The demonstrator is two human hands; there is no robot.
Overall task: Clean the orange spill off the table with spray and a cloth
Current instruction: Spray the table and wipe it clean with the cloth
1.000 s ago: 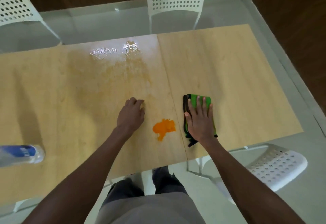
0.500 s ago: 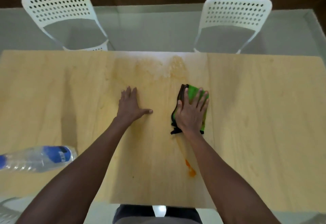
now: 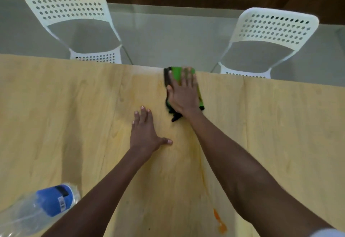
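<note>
At the near left corner of the view a clear plastic bottle (image 3: pixel 37 210) with a blue label is lying on its side on the wooden counter (image 3: pixel 56 115), beside the left forearm. Near the front edge, just beside the right forearm, a small bright orange spill (image 3: pixel 218 221) is sitting on the wood, and a pale orange streak (image 3: pixel 199 162) is running from it away toward the cloth. Farther in, the left hand (image 3: pixel 144 134) is resting flat on the counter with the fingers straight and together and the thumb spread out to the right; it is holding nothing. Beyond it, the right hand (image 3: pixel 183 93) is lying open with straight fingers on a green and black cloth (image 3: pixel 176 73) and is pressing it down on the counter. The cloth is lying at the far edge of the counter, and its black corner is sticking out near the wrist. The wood around the cloth is looking faintly orange. Behind the counter two white chairs with holes in the backrest are standing on a grey floor (image 3: pixel 168 37), one chair (image 3: pixel 74 22) at the left and the other chair (image 3: pixel 265 42) at the right.
</note>
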